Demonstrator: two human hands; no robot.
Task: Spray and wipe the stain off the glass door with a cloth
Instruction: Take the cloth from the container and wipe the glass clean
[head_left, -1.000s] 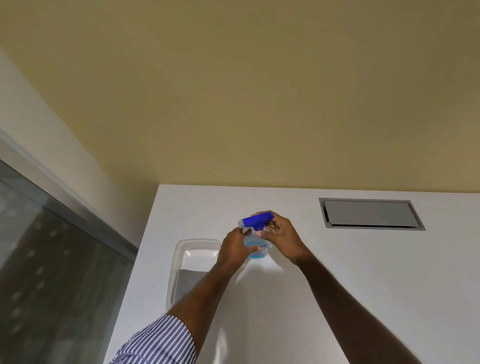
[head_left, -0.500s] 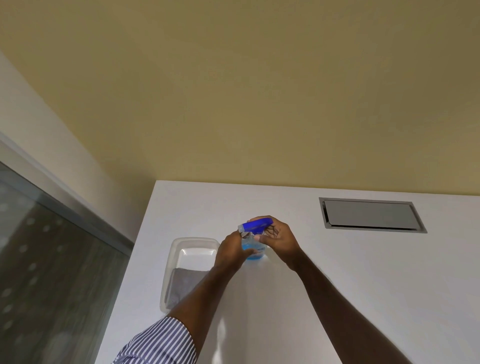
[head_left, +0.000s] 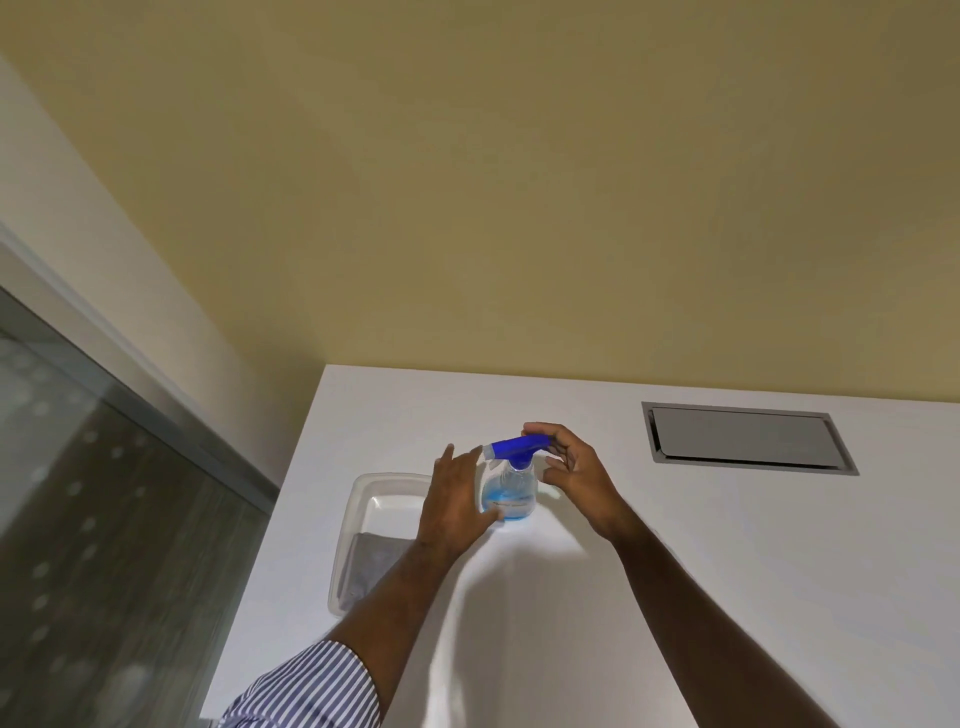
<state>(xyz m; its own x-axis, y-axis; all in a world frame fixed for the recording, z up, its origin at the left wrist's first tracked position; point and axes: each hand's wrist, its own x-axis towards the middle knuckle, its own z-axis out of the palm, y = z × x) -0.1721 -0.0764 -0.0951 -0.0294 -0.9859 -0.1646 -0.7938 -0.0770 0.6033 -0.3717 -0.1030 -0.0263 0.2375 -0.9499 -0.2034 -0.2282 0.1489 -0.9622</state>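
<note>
Blue-capped clear plastic spray bottle (head_left: 511, 488) being readied; right hand (head_left: 574, 475) fingertips pinching nozzle; left hand (head_left: 454, 504) fingers spread at nine o'clock; next, probably gripping and lifting.

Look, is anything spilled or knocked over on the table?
No, nothing stands out. The spray bottle stands upright on the table between the left hand and right hand. The cloth lies in its tray.

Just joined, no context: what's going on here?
A person stands at a white table with both hands on a spray bottle. The right hand has its fingers on the blue spray head; the left hand is open against the bottle's side. A grey cloth lies untouched in a clear tray. The glass door is at the left.
</note>
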